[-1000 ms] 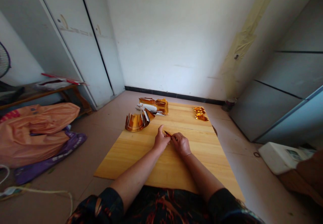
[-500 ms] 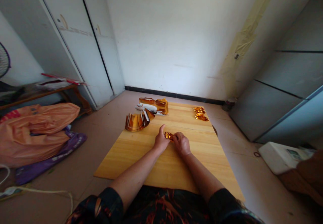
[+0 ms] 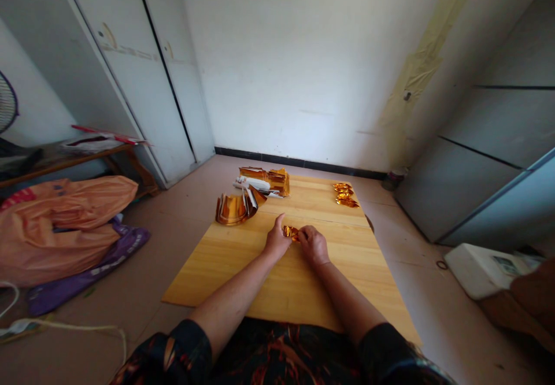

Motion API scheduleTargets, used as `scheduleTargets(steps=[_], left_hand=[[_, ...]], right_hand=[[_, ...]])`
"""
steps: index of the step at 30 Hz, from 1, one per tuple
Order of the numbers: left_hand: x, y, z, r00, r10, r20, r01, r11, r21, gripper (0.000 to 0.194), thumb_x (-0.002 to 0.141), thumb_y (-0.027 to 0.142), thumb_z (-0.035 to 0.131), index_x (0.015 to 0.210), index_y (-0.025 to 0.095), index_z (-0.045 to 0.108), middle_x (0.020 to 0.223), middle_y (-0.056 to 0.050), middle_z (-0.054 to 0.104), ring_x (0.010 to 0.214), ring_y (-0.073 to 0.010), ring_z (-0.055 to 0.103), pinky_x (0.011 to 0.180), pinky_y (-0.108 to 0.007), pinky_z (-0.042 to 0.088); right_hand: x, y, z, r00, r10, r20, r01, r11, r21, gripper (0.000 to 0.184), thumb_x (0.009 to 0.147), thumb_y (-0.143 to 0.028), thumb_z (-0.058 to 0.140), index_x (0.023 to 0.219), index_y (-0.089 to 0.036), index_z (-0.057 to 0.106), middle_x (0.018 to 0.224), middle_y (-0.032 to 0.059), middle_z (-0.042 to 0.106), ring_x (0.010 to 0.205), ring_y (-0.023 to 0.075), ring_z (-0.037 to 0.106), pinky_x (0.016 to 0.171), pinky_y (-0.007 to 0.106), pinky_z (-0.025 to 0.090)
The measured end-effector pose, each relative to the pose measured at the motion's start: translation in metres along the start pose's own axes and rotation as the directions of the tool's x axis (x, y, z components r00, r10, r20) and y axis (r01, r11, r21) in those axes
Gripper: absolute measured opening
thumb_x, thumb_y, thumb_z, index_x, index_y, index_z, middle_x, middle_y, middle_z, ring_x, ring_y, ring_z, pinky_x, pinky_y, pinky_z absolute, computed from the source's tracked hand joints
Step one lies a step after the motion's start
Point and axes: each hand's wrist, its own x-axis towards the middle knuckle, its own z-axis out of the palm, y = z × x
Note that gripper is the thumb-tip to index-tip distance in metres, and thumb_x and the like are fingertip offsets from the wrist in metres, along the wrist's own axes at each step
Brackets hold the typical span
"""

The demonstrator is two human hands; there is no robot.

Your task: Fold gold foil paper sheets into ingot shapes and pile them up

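Note:
A small folded piece of shiny gold foil paper (image 3: pixel 291 233) is held between my hands above the middle of the wooden table (image 3: pixel 347 281). My left hand (image 3: pixel 277 240) grips its left end, thumb pointing up. At the other end, the bent fingers of my right hand (image 3: pixel 314 245) pinch the foil. My palms hide part of the piece. Beyond my left hand lies a curved stack of gold foil sheets (image 3: pixel 234 208). Behind that is a second stack of gold and white sheets (image 3: pixel 277 181). Several folded gold foil pieces (image 3: pixel 344 194) lie at the far right corner.
An orange plastic bag (image 3: pixel 65 223) and a purple bag (image 3: pixel 87 269) lie on the floor at left, near a low wooden bench (image 3: pixel 125 154). A white box (image 3: pixel 477 269) stands at right. Grey cabinets flank the white wall (image 3: pixel 295 73).
Almost nothing differs. My right fingers have shifted very slightly at the foil's end, and a little more of the foil shows between my hands.

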Motion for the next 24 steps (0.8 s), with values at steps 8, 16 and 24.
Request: scheduleTargets(steps=[8,16,24], left_hand=[[-0.007,0.012,-0.006,1.000,-0.008,0.003,0.008,1.000,-0.024,0.070,0.066,0.010,0.062,0.133,0.019,0.042,0.068,0.003,0.062,0.051,-0.0089,0.053,0.051,-0.018,0.041],[-0.005,0.010,-0.004,1.000,-0.009,0.014,0.010,0.994,-0.108,0.038,0.072,0.012,0.062,0.110,0.012,0.062,0.095,-0.006,0.069,0.054,-0.0062,0.056,0.050,-0.016,0.044],[-0.001,0.003,0.001,1.000,-0.001,-0.012,0.000,0.998,-0.069,0.026,0.072,0.011,0.063,0.098,0.014,0.067,0.089,-0.004,0.071,0.061,-0.0081,0.061,0.054,-0.015,0.045]], right_hand=[[-0.002,0.004,-0.003,0.994,-0.085,-0.065,0.090,0.993,0.077,0.020,0.087,-0.025,0.045,0.080,-0.020,0.063,0.079,0.0030,0.063,0.072,0.0134,0.057,0.066,0.021,0.041],[-0.002,0.005,-0.005,0.993,-0.104,-0.053,0.107,0.992,0.060,0.019,0.087,-0.025,0.047,0.080,-0.021,0.065,0.079,0.0023,0.063,0.073,0.0129,0.058,0.065,0.020,0.041],[-0.002,0.004,-0.004,0.996,-0.084,-0.038,0.085,0.996,0.027,0.018,0.087,-0.024,0.048,0.079,-0.021,0.065,0.079,0.0019,0.062,0.070,0.0123,0.058,0.062,0.020,0.040]])
